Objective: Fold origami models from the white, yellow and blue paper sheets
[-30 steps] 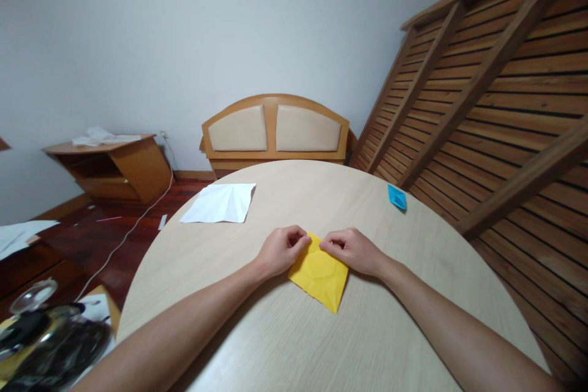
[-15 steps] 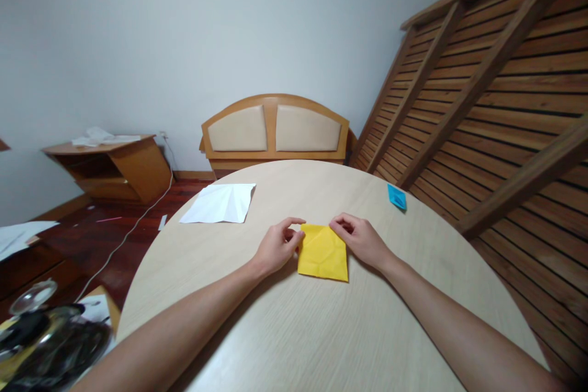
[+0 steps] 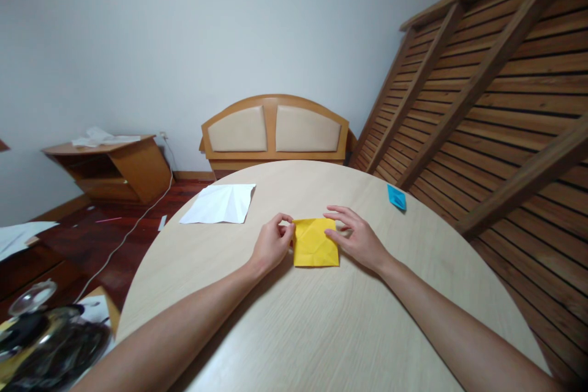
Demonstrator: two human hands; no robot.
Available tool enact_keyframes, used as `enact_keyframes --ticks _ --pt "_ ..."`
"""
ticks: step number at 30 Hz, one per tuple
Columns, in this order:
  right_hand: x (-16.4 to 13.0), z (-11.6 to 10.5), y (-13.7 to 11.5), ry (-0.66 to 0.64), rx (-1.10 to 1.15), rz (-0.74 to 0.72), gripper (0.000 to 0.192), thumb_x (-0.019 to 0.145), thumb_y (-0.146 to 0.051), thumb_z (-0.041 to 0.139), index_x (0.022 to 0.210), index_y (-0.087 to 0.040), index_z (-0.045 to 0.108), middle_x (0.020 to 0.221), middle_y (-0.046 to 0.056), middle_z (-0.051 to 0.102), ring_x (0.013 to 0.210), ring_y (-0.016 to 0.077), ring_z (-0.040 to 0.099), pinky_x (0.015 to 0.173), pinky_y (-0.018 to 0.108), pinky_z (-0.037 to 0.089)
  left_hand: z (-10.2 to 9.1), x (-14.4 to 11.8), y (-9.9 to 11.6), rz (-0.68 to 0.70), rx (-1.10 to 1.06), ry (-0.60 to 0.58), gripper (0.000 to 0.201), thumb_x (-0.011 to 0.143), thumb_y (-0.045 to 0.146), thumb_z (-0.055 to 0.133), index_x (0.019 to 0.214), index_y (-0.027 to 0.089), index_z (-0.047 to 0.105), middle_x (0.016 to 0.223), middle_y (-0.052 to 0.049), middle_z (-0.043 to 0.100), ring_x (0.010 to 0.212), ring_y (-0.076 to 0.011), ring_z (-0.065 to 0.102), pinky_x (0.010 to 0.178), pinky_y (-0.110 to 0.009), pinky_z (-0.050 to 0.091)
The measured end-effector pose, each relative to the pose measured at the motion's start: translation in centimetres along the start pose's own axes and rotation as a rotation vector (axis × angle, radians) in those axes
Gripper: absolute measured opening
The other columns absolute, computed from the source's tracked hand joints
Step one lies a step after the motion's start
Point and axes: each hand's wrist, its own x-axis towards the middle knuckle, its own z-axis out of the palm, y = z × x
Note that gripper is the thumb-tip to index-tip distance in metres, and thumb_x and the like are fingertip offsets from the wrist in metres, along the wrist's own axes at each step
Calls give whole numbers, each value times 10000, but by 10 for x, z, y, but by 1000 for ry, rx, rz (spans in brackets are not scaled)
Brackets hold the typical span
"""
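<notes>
Between my hands is a square of folded yellow paper (image 3: 315,245), creased across its face, low over the round table. My left hand (image 3: 272,242) pinches its far left corner between thumb and fingers. At the far right corner, my right hand (image 3: 356,234) has its fingers spread apart, with the thumb touching or close to the paper's right edge. The underside of the paper is hidden.
A creased white sheet (image 3: 219,203) lies on the table (image 3: 294,331) at the far left. Near the right rim sits a small folded blue paper (image 3: 396,198). Wooden slats (image 3: 500,92) lean along the right; a cabinet (image 3: 138,171) stands at the left.
The yellow paper has shifted slightly left and away from me and has turned a little. My right hand's fingers have opened from their pinch; my left hand still grips its corner.
</notes>
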Motion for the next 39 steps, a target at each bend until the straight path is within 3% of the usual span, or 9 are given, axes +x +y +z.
enact_keyframes --ticks 7,13,16,18,21,26,30,33,39 --pt "0 0 -3 -4 -27 -63 302 888 -312 667 1182 -260 713 1344 113 608 1233 278 572 849 411 593 -2 1 -2 -1 124 52 180 896 346 538 942 175 572 544 43 568 455 -108 468 450 -195 278" --pt "0 1 -1 24 -123 -194 71 886 -287 682 911 -237 725 1232 100 657 1181 287 572 1020 514 466 -2 1 -5 30 117 29 181 921 308 521 1012 163 580 575 29 591 495 -116 512 459 -190 313" --pt "1 0 -4 31 -138 -221 76 908 -272 647 899 -243 717 1191 96 672 1163 290 568 1013 514 454 -2 -1 -2 78 93 1 310 920 270 538 1211 166 572 896 -77 727 693 -152 653 551 -212 464" --pt "2 -1 -6 41 -125 -230 89 919 -273 630 930 -255 717 1174 90 682 1160 290 568 1017 515 448 -2 -3 0 144 128 -34 375 910 238 551 1282 199 576 1235 -134 670 896 -185 686 634 -246 536" --pt "3 -2 -7 61 -87 -233 113 939 -276 600 967 -266 709 1098 76 713 1147 285 579 1021 509 449 -1 -6 4 259 244 -94 230 913 224 552 1098 209 689 1411 -119 554 1037 -211 656 756 -308 571" --pt "0 -2 -7 56 -34 -110 153 937 -340 588 978 -236 693 1011 92 723 1016 278 646 928 463 511 -2 -6 7 348 353 -75 113 897 168 582 913 199 689 1172 -100 680 1166 -244 590 1040 -438 457" --pt "-2 -1 -7 -6 61 33 281 906 -395 637 1127 -222 639 1068 81 723 956 248 679 860 393 545 -5 -4 8 322 375 8 121 919 212 565 900 195 683 1029 -98 698 1104 -252 613 982 -417 471" --pt "-1 1 -3 58 159 71 340 865 -382 685 1160 -227 612 1119 87 708 1005 252 673 902 404 535 -7 -4 10 321 349 61 142 926 260 555 897 187 674 970 -91 717 1002 -246 644 905 -392 488" --pt "1 1 2 67 380 149 708 849 -452 699 1429 -211 374 927 59 713 902 235 688 907 444 533 -4 -3 13 198 30 82 232 925 377 547 941 165 638 871 -70 723 782 -186 673 711 -296 515"
